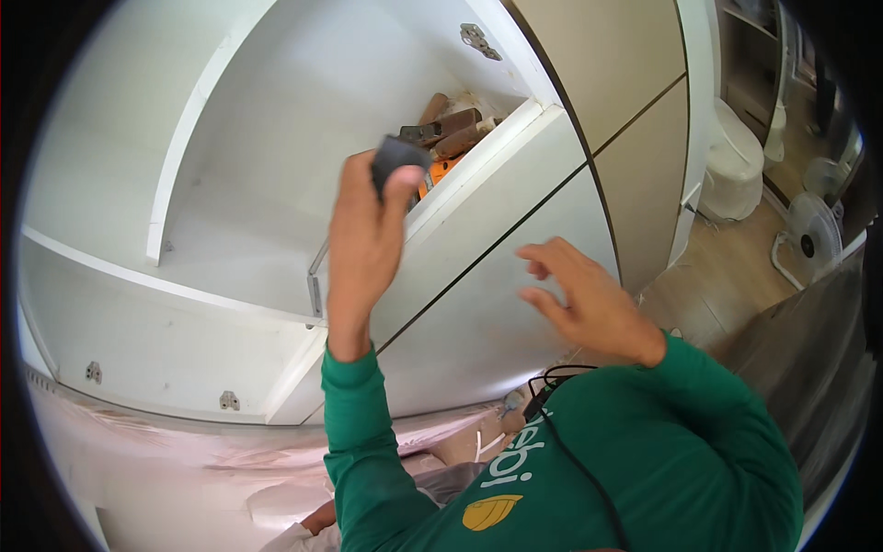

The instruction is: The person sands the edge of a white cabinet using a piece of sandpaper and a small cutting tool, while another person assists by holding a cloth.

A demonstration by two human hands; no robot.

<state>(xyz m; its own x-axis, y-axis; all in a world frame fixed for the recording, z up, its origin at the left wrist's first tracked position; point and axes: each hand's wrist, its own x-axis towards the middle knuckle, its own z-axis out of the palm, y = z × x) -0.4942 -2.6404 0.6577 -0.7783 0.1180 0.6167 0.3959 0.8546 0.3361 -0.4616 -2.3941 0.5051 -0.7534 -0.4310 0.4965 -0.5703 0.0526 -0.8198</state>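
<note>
My left hand (361, 241) is raised in front of the open white cabinet (267, 129). Between its thumb and fingers it grips a small dark grey block (398, 162), whose exact kind I cannot make out. Just behind the block, in the cabinet's corner, lies a pile of tools with brown handles (460, 133) and an orange piece (443, 169), partly hidden by the front rail. Lower and to the right, my right hand (589, 304) hovers before a pale cabinet panel (478, 304), fingers bent and apart, holding nothing.
Metal hinge plates (478, 41) are fixed to the cabinet walls, and a white divider (198, 120) stands inside. A black cable (579, 460) hangs across my green shirt. To the right are a white toilet (734, 161) and a fan (814, 235). Pinkish plastic sheeting (230, 442) lies below.
</note>
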